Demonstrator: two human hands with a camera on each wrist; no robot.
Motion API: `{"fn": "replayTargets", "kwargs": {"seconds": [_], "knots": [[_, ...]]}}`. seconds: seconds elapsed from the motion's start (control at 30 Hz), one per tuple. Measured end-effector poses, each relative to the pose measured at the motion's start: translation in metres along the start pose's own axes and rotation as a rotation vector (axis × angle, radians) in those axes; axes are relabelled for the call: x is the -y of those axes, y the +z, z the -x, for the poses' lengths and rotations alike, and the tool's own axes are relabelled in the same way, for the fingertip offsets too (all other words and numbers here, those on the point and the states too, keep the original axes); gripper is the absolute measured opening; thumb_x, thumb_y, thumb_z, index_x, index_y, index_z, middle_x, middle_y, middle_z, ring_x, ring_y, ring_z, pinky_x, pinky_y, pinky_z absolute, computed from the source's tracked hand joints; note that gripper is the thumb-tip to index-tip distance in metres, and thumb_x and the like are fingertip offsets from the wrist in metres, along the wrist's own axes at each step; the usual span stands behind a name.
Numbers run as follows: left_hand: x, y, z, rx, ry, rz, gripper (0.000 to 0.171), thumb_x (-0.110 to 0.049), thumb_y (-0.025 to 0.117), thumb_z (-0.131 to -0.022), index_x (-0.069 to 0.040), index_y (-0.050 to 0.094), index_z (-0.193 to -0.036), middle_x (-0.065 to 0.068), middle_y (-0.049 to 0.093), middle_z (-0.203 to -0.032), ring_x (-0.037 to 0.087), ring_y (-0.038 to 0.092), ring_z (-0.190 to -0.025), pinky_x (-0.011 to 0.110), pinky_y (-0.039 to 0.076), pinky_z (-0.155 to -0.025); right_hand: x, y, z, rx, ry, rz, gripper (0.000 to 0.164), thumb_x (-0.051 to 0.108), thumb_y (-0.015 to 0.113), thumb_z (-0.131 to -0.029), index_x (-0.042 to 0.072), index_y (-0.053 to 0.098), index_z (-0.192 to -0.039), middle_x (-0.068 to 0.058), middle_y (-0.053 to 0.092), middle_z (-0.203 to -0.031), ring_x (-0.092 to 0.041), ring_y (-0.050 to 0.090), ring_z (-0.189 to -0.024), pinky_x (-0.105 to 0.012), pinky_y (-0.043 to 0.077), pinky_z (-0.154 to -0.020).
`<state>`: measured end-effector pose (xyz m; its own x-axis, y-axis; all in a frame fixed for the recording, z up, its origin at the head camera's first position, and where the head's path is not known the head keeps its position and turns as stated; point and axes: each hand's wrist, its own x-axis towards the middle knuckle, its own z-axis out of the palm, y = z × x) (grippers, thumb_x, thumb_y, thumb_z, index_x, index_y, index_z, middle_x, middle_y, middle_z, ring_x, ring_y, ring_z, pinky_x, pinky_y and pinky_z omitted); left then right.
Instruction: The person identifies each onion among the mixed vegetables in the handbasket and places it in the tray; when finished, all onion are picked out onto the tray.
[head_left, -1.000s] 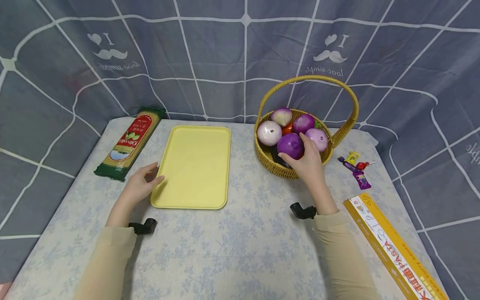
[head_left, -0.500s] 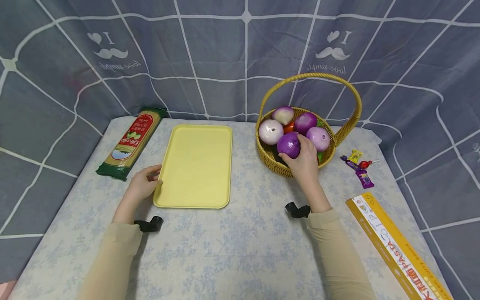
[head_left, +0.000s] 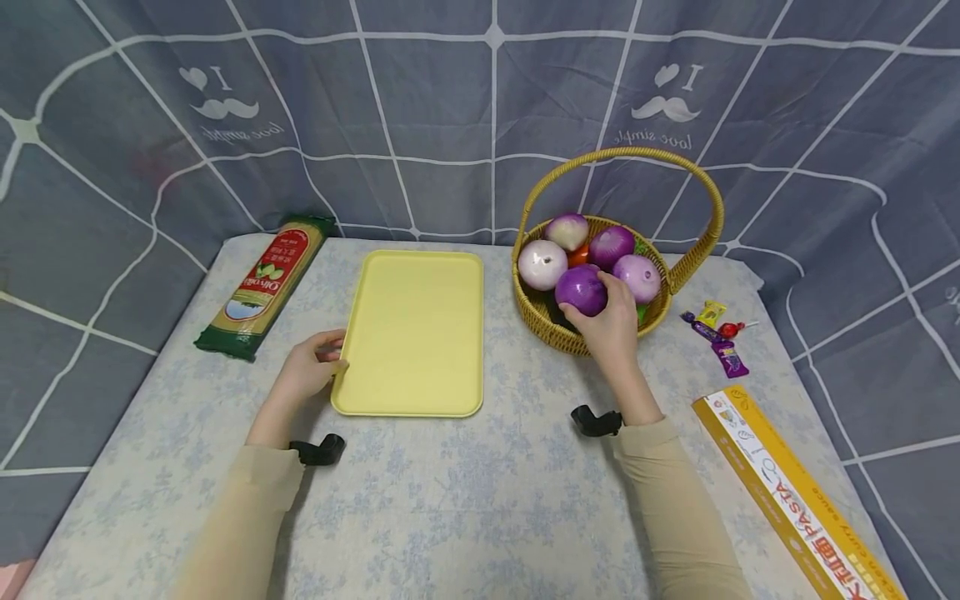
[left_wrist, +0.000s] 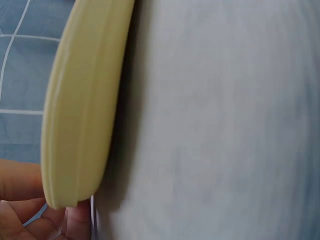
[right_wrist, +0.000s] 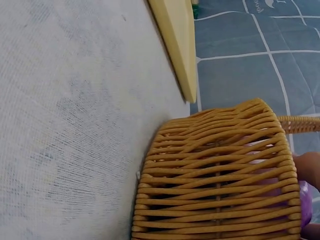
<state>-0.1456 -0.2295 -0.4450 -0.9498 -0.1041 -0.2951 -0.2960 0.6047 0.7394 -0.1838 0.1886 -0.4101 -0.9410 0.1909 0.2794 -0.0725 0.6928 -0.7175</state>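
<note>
- The right hand [head_left: 611,321] curls round a dark purple onion [head_left: 581,290] at the front of the wicker basket [head_left: 536,312], toward the desk's far right corner.
- The left hand [head_left: 311,371] pinches the near left corner of the yellow tray [head_left: 412,329], at the desk's middle.
- To do this well, I judge, lift the onion straight up, clear of the paler onions [head_left: 542,263] and basket handle [head_left: 705,196].
- Hold the tray flat and steady.
</note>
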Motion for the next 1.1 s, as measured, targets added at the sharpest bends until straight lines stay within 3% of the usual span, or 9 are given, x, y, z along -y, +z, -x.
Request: {"fn": "replayTargets", "kwargs": {"seconds": [0.23,0.37,0.5,0.63,0.83,1.1], "knots": [[-0.005,0.009,0.002,0.016,0.016,0.041,0.056,-0.001,0.058,-0.095,0.0,0.041,-0.148,0.024,0.051,-0.139,0.034,0.052,-0.116,0.023,0.047,-0.072,0.005,-0.005,0.001,-0.016,0.017,-0.06,0.07,0.026,0.083,-0.08,0.0,0.052,-0.138,-0.02,0.053,-0.139,-0.035,0.047,-0.131,-0.052,0.035,-0.113],[-0.007,0.014,0.003,0.014,0.022,0.033,0.055,-0.002,0.058,-0.095,0.0,0.042,-0.147,0.024,0.052,-0.138,0.034,0.053,-0.115,0.024,0.047,-0.075,0.013,-0.006,0.003,0.011,0.059,-0.113,0.072,0.032,0.083,-0.079,0.005,0.052,-0.139,-0.017,0.053,-0.14,-0.033,0.052,-0.124,-0.049,0.043,-0.106],[-0.009,0.017,0.004,0.016,0.026,0.029,0.055,-0.002,0.058,-0.095,0.0,0.042,-0.147,0.024,0.053,-0.138,0.035,0.054,-0.116,0.027,0.047,-0.08,0.022,-0.004,0.005,0.05,0.096,-0.219,0.074,0.032,0.083,-0.079,0.006,0.051,-0.14,-0.015,0.051,-0.141,-0.029,0.054,-0.118,-0.044,0.051,-0.099],[-0.011,0.02,0.004,0.028,0.02,0.056,0.055,-0.002,0.059,-0.095,-0.001,0.042,-0.148,0.024,0.052,-0.139,0.035,0.054,-0.118,0.029,0.049,-0.082,0.032,0.002,0.007,0.099,0.108,-0.328,0.073,0.03,0.084,-0.079,0.008,0.051,-0.141,-0.013,0.05,-0.141,-0.025,0.053,-0.124,-0.042,0.05,-0.102],[-0.011,0.022,0.005,0.05,-0.005,0.091,0.057,-0.004,0.059,-0.096,-0.006,0.041,-0.15,0.021,0.05,-0.142,0.034,0.054,-0.123,0.034,0.053,-0.09,0.052,0.02,0.01,0.184,0.1,-0.434,0.072,0.026,0.083,-0.08,0.009,0.05,-0.142,-0.017,0.054,-0.135,-0.028,0.06,-0.118,-0.041,0.052,-0.099],[-0.008,0.023,0.005,0.055,-0.038,0.127,0.057,-0.006,0.059,-0.097,-0.009,0.04,-0.151,0.019,0.049,-0.144,0.032,0.053,-0.123,0.036,0.052,-0.092,0.077,0.067,0.011,0.301,0.072,-0.516,0.071,0.023,0.085,-0.078,0.007,0.053,-0.14,-0.015,0.055,-0.137,-0.029,0.061,-0.115,-0.041,0.053,-0.098]]}}
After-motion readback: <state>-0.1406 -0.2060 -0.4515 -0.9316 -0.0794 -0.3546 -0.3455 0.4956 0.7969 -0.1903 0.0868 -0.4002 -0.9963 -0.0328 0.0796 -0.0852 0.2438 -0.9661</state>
